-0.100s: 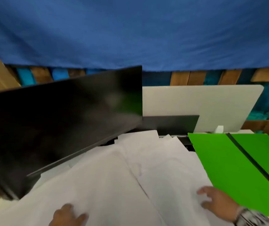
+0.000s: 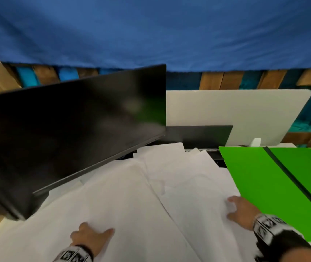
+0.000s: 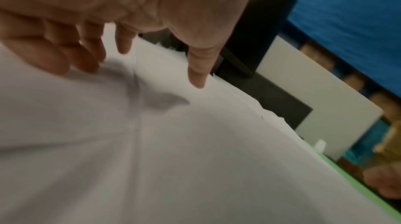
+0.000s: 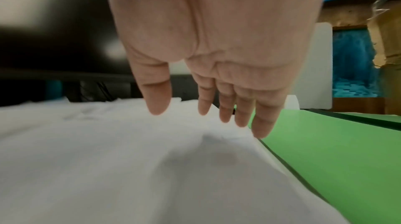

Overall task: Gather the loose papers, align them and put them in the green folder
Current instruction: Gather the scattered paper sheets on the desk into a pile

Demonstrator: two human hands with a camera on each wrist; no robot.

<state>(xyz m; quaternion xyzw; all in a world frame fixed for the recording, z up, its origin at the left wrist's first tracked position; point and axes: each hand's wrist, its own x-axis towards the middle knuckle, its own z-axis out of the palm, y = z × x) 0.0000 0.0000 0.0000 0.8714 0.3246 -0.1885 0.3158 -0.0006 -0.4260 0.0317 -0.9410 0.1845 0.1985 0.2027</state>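
Hovering over the loose papers (image 2: 132, 195), both hands hold nothing: left hand (image 2: 89, 236) low with fingers relaxed and spread, right hand (image 2: 242, 212) extended at the sheets' right edge. Papers sprawl overlapping; green folder (image 2: 264, 186) lies closed just beside, right.

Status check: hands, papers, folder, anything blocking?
Left hand and right hand open, over the loose papers. Papers still scattered, unaligned. Green folder closed at right. Black monitor overhangs far sheets.
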